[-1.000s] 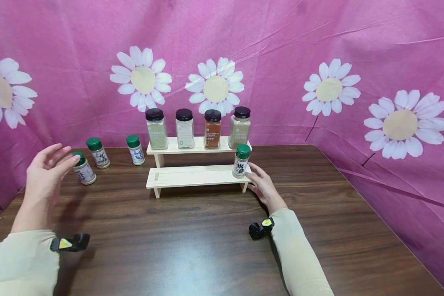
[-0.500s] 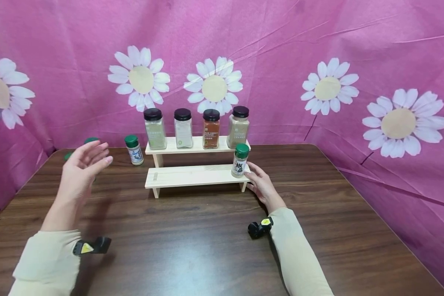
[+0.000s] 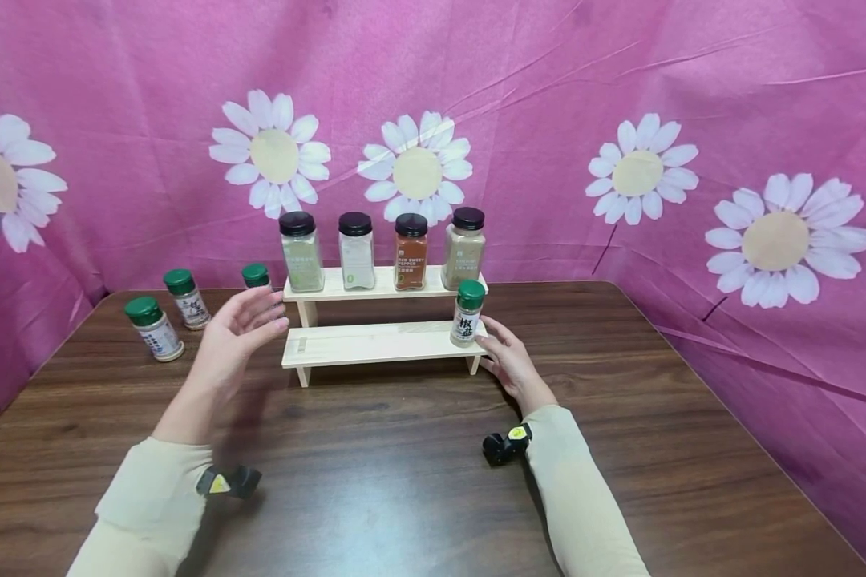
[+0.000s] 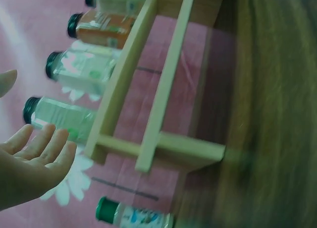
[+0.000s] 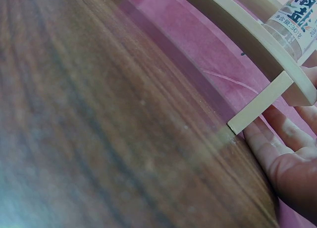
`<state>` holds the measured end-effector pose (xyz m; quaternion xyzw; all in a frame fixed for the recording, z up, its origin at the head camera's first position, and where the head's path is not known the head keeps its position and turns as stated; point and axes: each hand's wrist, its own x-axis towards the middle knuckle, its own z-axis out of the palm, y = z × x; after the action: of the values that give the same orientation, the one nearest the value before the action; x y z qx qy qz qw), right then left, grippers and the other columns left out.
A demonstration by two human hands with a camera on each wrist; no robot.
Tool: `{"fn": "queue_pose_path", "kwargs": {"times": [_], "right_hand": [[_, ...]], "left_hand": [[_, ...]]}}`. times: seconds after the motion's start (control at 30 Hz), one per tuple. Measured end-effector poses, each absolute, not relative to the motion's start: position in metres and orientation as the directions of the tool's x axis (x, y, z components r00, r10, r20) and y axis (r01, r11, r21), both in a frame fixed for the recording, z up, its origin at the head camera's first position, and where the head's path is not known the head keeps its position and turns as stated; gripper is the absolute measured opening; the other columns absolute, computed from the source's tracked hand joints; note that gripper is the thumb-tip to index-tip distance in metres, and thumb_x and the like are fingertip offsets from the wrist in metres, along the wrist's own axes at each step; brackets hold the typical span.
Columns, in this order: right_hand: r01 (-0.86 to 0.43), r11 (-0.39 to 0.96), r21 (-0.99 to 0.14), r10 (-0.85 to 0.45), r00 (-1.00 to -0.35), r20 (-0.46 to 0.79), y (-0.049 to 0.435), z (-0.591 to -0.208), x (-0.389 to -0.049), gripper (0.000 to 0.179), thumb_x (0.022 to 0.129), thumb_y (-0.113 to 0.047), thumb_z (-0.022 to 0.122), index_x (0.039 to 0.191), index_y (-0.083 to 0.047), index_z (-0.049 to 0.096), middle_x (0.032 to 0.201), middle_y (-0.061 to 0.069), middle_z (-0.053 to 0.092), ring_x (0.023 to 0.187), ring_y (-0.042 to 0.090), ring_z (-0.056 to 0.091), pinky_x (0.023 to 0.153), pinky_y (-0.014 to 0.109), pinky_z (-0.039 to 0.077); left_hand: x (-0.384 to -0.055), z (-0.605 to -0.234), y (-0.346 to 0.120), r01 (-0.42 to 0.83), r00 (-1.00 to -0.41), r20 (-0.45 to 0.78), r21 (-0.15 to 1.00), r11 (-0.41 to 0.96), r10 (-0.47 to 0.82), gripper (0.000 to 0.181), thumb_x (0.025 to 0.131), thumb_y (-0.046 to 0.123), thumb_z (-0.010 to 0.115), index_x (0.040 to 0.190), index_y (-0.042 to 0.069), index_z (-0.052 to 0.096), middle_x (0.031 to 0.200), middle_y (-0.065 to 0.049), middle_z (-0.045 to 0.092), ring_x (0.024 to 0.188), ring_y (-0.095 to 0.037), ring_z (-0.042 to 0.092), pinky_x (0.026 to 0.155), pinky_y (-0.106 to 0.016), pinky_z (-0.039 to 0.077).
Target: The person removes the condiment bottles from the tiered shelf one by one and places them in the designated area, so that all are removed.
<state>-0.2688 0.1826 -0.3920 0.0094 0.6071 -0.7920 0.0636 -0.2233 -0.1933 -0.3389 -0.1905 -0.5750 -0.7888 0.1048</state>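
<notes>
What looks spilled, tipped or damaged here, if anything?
Nothing stands out. The four black-capped jars stand upright along the upper shelf, and a green-capped jar stands upright on the lower shelf. Three similar jars stand on the table to the left. No spill or breakage shows.

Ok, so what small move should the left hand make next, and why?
I'd probably have the left hand pinch the green-capped shaker just left of the rack: that hand holds nothing and is close by, while the lower tier bears only one shaker, at its right end, leaving bare wood alongside.
</notes>
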Motion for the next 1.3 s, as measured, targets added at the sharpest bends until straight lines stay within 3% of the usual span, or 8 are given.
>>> {"fn": "queue_pose_path", "kwargs": {"times": [0.17,0.27,0.43,0.77,1.3], "right_hand": [[0.108,-0.251,-0.962,-0.088,-0.992,-0.088,0.183,-0.392,-0.269,0.050,0.087,-0.004,0.048,0.133,-0.007,0.029,0.120,0.011,0.038,0.081,0.008,0.054,0.081,0.032,0.041],[0.107,-0.247,-0.963,-0.086,-0.992,-0.089,0.182,-0.392,-0.268,0.050,0.087,-0.005,0.048,0.133,-0.007,0.029,0.119,0.011,0.039,0.081,0.008,0.054,0.081,0.033,0.041],[0.110,-0.252,-0.962,-0.084,-0.992,-0.092,0.183,-0.391,-0.268,0.050,0.087,-0.005,0.048,0.134,-0.007,0.029,0.121,0.012,0.038,0.081,0.008,0.054,0.083,0.034,0.040],[0.116,-0.248,-0.962,-0.080,-0.992,-0.100,0.183,-0.392,-0.268,0.051,0.087,-0.005,0.048,0.134,-0.007,0.029,0.121,0.013,0.038,0.081,0.008,0.054,0.084,0.035,0.039],[0.112,-0.256,-0.960,-0.077,-0.992,-0.095,0.182,-0.393,-0.269,0.050,0.086,-0.004,0.048,0.133,-0.007,0.029,0.114,0.011,0.042,0.079,0.008,0.055,0.080,0.033,0.042]], "left_hand": [[-0.244,-0.365,-0.185,0.354,-0.905,0.409,0.878,-0.323,0.119,0.052,0.074,-0.002,0.064,0.122,0.003,0.044,0.117,-0.014,0.050,0.105,-0.024,0.048,0.082,-0.027,0.042],[-0.229,-0.348,-0.164,0.333,-0.921,0.369,0.911,-0.242,0.125,0.053,0.075,0.005,0.066,0.122,0.001,0.042,0.113,-0.009,0.052,0.103,-0.021,0.048,0.082,-0.025,0.043],[-0.211,-0.324,-0.135,0.261,-0.947,0.288,0.948,-0.180,0.142,0.050,0.079,0.000,0.059,0.123,-0.006,0.036,0.109,0.000,0.053,0.105,-0.018,0.046,0.082,-0.022,0.042],[-0.228,-0.326,-0.092,0.182,-0.964,0.214,0.964,-0.192,0.160,0.050,0.077,-0.007,0.056,0.123,-0.006,0.036,0.120,-0.020,0.045,0.106,-0.023,0.045,0.084,-0.027,0.042],[-0.248,-0.339,-0.043,0.155,-0.958,0.194,0.970,-0.189,0.210,0.051,0.076,-0.005,0.059,0.122,-0.006,0.038,0.117,-0.021,0.047,0.104,-0.028,0.047,0.086,-0.033,0.040]]}}
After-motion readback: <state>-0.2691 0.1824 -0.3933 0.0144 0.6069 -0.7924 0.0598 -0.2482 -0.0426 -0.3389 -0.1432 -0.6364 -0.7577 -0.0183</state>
